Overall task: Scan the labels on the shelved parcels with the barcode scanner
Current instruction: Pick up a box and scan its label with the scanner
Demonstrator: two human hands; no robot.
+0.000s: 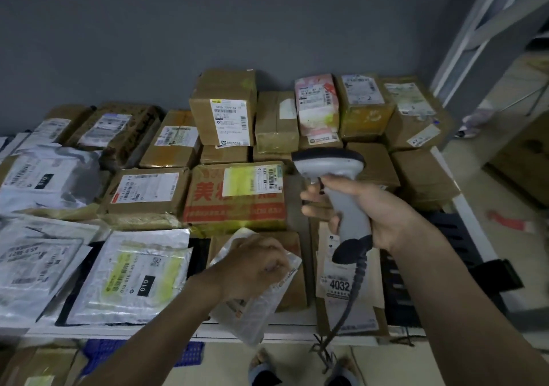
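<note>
While the right hand (371, 207) grips the grey barcode scanner (341, 189) by its handle, head raised above the parcels and facing toward the stacked cartons, the left hand (252, 266) lies on a small clear plastic-wrapped parcel (255, 305) at the front edge of the shelf (285, 330) — I cannot tell whether its fingers are curled round the packet or only pressing it flat, since the back of the hand hides them. That packet hangs partly over the shelf edge, so if the hand lifts off carelessly it could slide to the floor. Its wrap looks glossy and crinkled, and its label is not visible from here; glare or a creased code would likely give a failed read, and turning it over one-handed risks fumbling it. The scanner's coiled cable (353, 284) drops across the carton marked 4032 (341, 287) and over the front edge — a wide sweep toward the far boxes could drag it over the loose grey mailer bags (130, 272) or tug light parcels out of place. With many labels crowded close together, such as the one on the red-printed carton (237, 195) and the tall box (225, 109) behind it, the beam might well catch a neighbouring code, logging the wrong parcel or one twice
</note>
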